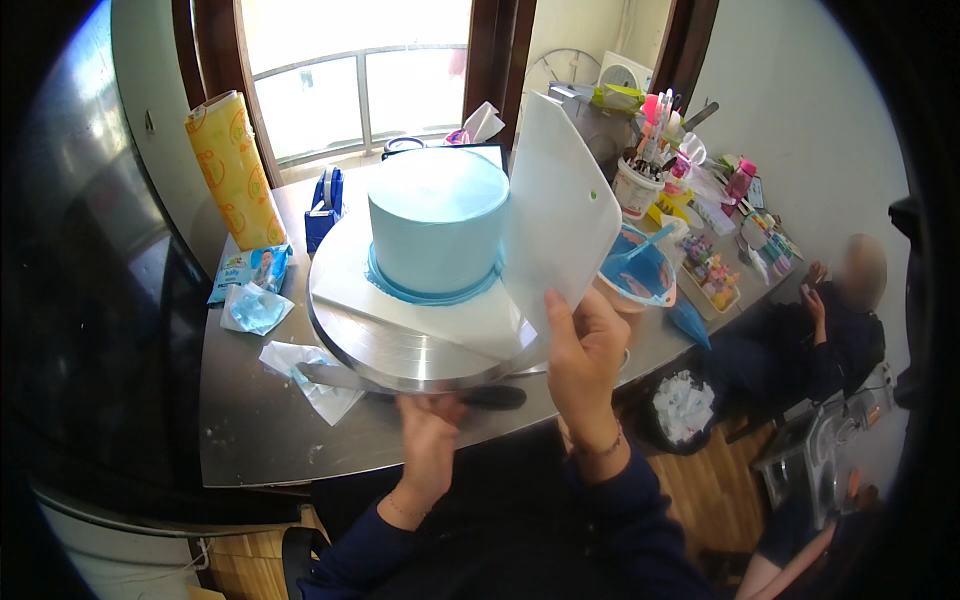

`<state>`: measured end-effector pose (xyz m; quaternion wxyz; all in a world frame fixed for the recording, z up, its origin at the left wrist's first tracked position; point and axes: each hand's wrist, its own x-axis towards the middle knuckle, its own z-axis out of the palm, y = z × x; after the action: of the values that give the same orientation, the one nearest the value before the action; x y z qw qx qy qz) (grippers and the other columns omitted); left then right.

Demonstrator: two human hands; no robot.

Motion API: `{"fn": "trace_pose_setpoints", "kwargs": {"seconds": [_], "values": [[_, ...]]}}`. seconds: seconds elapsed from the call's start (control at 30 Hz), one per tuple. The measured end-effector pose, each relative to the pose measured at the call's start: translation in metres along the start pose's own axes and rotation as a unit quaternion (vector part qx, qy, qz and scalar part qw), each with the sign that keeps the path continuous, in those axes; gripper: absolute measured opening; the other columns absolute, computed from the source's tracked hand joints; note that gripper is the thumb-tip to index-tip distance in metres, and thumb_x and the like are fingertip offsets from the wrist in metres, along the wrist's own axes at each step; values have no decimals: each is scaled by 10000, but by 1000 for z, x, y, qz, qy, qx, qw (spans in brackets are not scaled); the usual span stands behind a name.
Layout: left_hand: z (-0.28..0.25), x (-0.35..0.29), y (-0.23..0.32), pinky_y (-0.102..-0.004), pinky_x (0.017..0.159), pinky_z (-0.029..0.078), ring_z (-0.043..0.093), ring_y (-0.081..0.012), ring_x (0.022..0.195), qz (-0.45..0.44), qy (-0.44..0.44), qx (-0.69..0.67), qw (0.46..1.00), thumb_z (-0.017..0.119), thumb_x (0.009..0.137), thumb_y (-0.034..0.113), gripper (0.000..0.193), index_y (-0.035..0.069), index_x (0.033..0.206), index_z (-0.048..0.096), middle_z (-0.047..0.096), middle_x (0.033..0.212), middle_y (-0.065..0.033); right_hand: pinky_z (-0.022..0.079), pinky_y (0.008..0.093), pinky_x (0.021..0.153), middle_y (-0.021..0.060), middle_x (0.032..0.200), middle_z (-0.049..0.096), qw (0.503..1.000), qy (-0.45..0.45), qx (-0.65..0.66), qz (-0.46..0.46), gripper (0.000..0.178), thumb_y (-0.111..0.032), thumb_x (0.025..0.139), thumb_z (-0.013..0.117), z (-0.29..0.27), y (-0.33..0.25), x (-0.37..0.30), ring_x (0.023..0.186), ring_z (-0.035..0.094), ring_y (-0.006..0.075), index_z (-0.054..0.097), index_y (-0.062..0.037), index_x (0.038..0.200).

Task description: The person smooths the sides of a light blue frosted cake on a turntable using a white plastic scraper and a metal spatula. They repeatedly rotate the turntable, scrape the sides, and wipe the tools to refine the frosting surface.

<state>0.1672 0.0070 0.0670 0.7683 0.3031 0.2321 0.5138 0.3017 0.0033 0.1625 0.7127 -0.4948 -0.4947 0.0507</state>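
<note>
A tall round cake (437, 232) with smooth pale blue frosting stands on a white square board (467, 327), which lies on a metal turntable (400, 362). My right hand (588, 345) pinches the lower edge of a large white plastic cake scraper (560, 200), thumb in front. The scraper stands upright along the cake's right side. My left hand (430, 430) is at the turntable's front rim; its fingertips are blurred and partly hidden under it. Near that hand lies a spatula with a black handle (497, 397), its blade on a crumpled white wipe (325, 390).
On the left stand a blue tape dispenser (325, 208), a yellow roll (236, 175) and a blue wipes pack (250, 272). Rightward are a bowl of blue frosting (640, 268), a piping bag (690, 323) and a tub of tools (637, 188). Another person (830, 330) sits beyond a bin (684, 408).
</note>
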Motion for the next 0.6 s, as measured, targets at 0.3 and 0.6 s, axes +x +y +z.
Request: {"fn": "trace_pose_setpoints", "kwargs": {"seconds": [0.3,0.6], "values": [[1,-12,-5,-301,874,325,392,-227,1105,-28,-195,159,967,424,578,2,688,90,1240,259,363,1191,-100,331,192,460,40,609,561,1000,-3,1,15,179,-22,815,505,2,0,-3,540,429,21,571,83,943],[-5,12,12,-312,876,322,419,-183,1004,176,66,5,982,404,638,20,597,85,1223,305,422,1119,-68,354,204,470,53,603,557,1000,-2,-6,11,171,-27,812,506,4,-2,-4,537,445,34,572,78,930]]}}
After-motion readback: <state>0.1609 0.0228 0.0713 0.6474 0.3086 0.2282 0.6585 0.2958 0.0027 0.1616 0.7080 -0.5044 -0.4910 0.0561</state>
